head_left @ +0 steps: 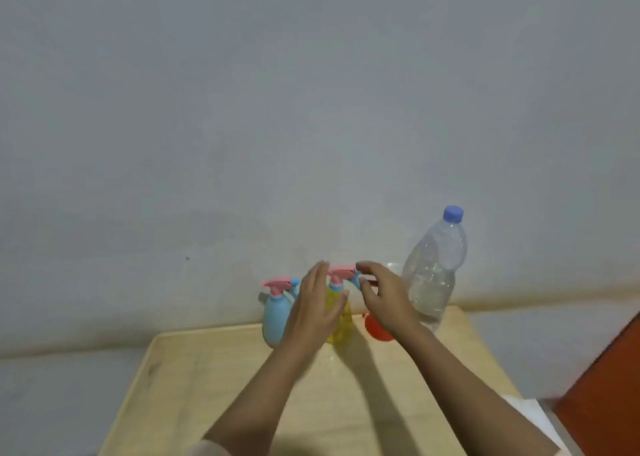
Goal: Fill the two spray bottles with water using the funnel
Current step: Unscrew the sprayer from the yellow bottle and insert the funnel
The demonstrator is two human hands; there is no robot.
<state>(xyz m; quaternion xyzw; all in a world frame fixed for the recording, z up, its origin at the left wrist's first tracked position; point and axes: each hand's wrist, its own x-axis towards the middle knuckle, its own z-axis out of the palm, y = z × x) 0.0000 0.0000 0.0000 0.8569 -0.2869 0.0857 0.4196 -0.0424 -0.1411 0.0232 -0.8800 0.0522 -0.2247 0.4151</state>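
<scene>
Wooden table (214,386) against a pale wall (242,109). At its far edge, a row: blue spray bottle (275,320) at 10 o'clock from table centre, yellow spray bottle (341,320) at 12, orange funnel (375,331) at 1, clear water bottle (433,275) with blue cap at 2, upright, partly filled. Both spray heads are on.

Left hand (317,311) covers the yellow bottle's left side, fingers loosely spread; contact with the body cannot be told. Right hand (384,292) hangs over the spray head, fingers apart and curled, partly hiding the funnel. Neither hand clamps anything.
</scene>
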